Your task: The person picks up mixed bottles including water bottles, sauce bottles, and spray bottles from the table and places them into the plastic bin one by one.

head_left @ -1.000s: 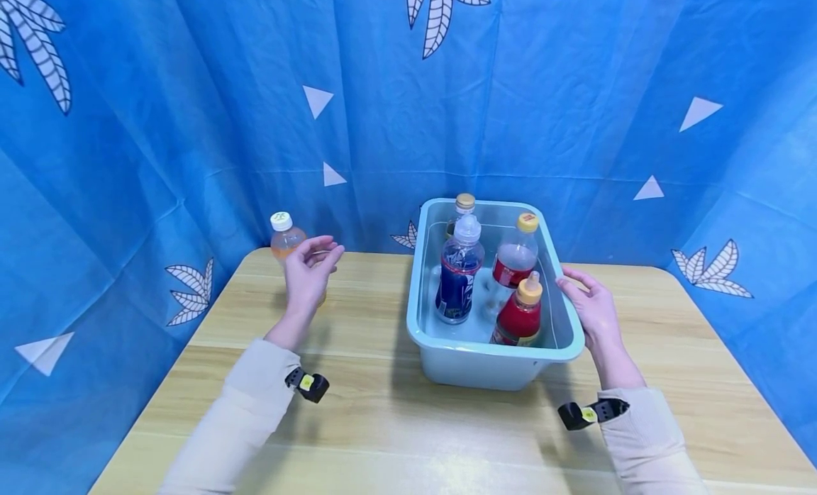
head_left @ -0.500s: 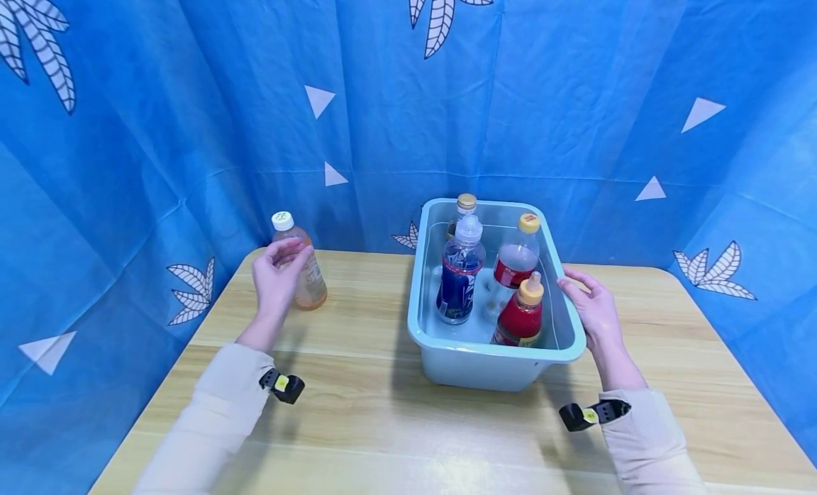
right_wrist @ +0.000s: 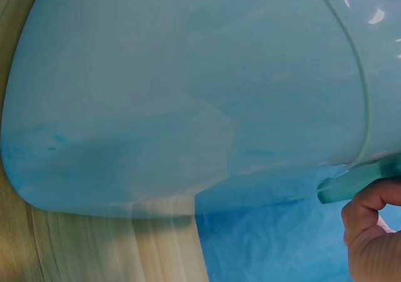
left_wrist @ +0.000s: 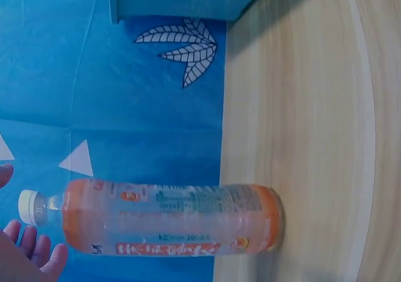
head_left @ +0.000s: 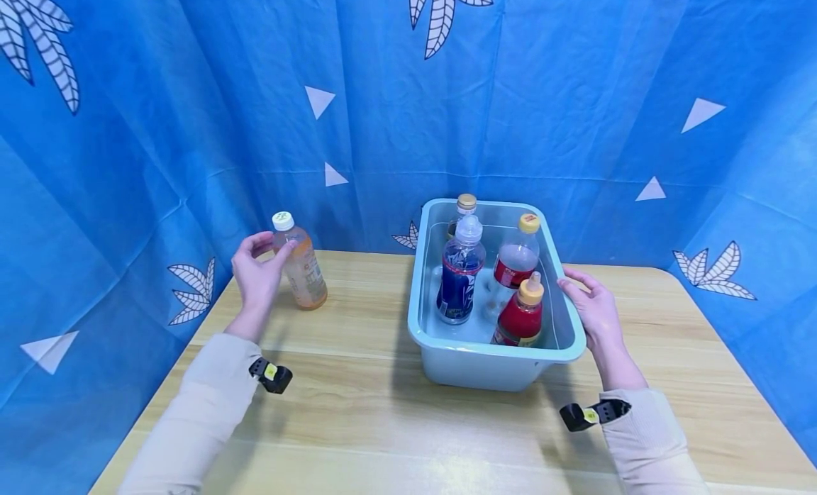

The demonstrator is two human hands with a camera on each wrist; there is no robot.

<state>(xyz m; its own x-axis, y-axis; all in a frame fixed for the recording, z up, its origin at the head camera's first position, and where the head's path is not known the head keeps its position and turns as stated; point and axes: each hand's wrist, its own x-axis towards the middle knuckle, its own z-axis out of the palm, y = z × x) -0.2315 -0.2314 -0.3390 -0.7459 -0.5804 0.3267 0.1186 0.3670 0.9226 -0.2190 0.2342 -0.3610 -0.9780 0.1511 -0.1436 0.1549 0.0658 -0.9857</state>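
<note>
At the table's left stands an orange plastic drink bottle (head_left: 306, 271) with a white cap, upright. My left hand (head_left: 258, 271) is just left of its upper part, thumb and fingers spread apart. In the left wrist view, the fingers (left_wrist: 39, 247) lie beside the cap and neck, and a gap shows between thumb and fingers. On the right, my right hand (head_left: 592, 307) grips the rim of a light blue plastic basin (head_left: 485, 367), thumb at the rim's edge. The right wrist view has the curled hand (right_wrist: 376, 232) at the rim, partly out of frame.
Inside the basin stand a dark blue bottle (head_left: 458, 282), a red-labelled clear bottle (head_left: 515, 257), a red bottle (head_left: 520, 318) with an orange nozzle cap, and a tan-capped bottle (head_left: 466, 204). A blue curtain (head_left: 383, 112) hangs behind the wooden table (head_left: 357, 410).
My left hand has moved left, from in front of the orange bottle to its left side, and its fingers have spread. The right hand and basin stay put.
</note>
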